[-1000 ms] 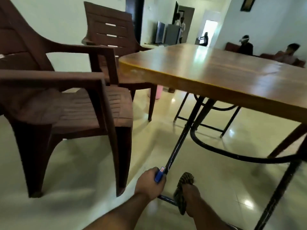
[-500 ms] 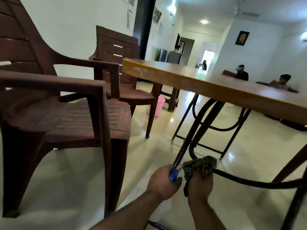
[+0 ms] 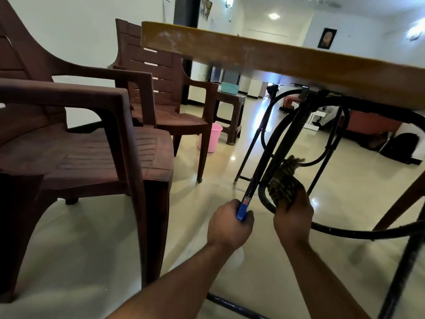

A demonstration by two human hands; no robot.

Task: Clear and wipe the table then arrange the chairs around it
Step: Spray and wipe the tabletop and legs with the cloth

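Observation:
I am low, looking under the wooden table (image 3: pixel 271 58), whose edge crosses the top of the view. My left hand (image 3: pixel 228 223) grips a small blue object (image 3: pixel 243 208) beside a black metal table leg (image 3: pixel 264 155). My right hand (image 3: pixel 293 217) holds a dark patterned cloth (image 3: pixel 286 180) against the curved black bar of the table frame (image 3: pixel 345 231). A brown plastic armchair (image 3: pixel 76 143) stands close on the left, a second brown chair (image 3: pixel 165 88) behind it.
A pink bucket (image 3: pixel 210 140) stands on the glossy tiled floor behind the second chair. A brown stool (image 3: pixel 230 116) carries a teal tub (image 3: pixel 229 88). A black bag (image 3: pixel 400 146) lies at the far right. Wooden chair legs (image 3: pixel 400 201) stand at right.
My view has sunk below the tabletop. My right hand has carried the cloth up from the floor along the table frame. My left hand has kept the blue object by the leg.

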